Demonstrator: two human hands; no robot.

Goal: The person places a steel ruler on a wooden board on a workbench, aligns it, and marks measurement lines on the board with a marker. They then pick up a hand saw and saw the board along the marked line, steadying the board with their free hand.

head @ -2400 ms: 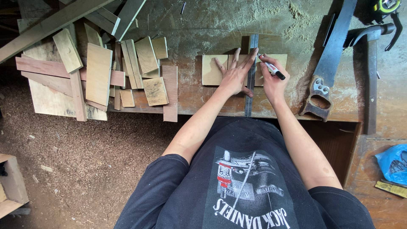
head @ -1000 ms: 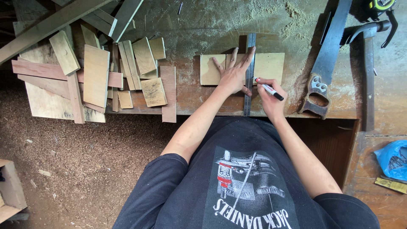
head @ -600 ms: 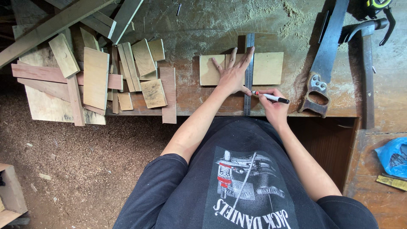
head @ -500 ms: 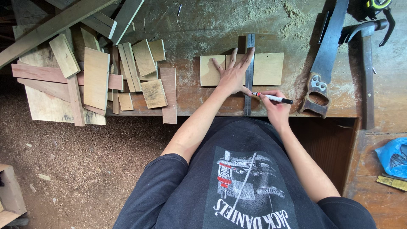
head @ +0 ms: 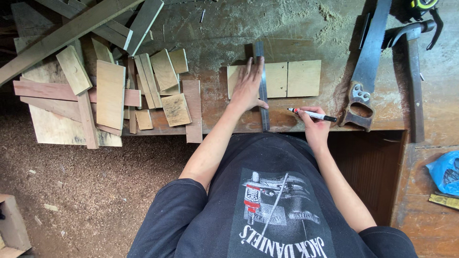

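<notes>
A pale flat wooden board lies on the dusty workbench, with a dark line drawn across it. My left hand presses flat on the board's left part and on a long metal ruler that crosses the board toward the bench's front edge. My right hand is at the front edge, just below the board, gripping a marker pen that lies level with its tip pointing left, off the wood.
A handsaw and a hammer lie to the right on the bench. A heap of wood offcuts and planks fills the left. Sawdust covers the floor. A blue bag sits at far right.
My right hand has drawn the marker off the board, down toward the bench's front edge, and turned it level. The ruler and left hand have shifted left, uncovering a drawn line.
</notes>
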